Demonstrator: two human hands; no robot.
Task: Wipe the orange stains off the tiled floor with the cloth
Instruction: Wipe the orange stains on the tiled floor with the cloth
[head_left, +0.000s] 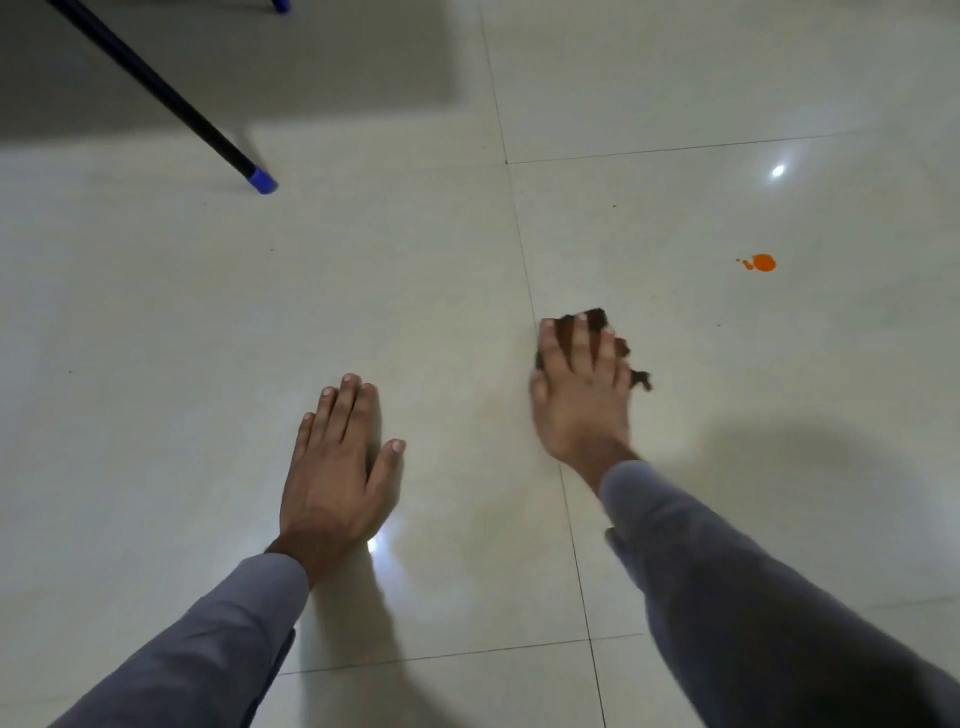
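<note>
My right hand (582, 395) presses a small dark brown cloth (597, 318) flat against the pale tiled floor (426, 291), fingers spread and straight over it. Most of the cloth is hidden under the hand; only its far and right edges show. An orange stain (762, 263) with a couple of tiny droplets beside it lies on the tile further away and to the right of the cloth. My left hand (337, 467) rests flat on the floor to the left, fingers together and straight, holding nothing.
A black furniture leg (156, 93) with a blue foot cap (264, 181) slants down onto the floor at the upper left, with a dark shadow behind it. Another blue cap (280, 5) peeks in at the top edge. Dark grout lines cross the tiles.
</note>
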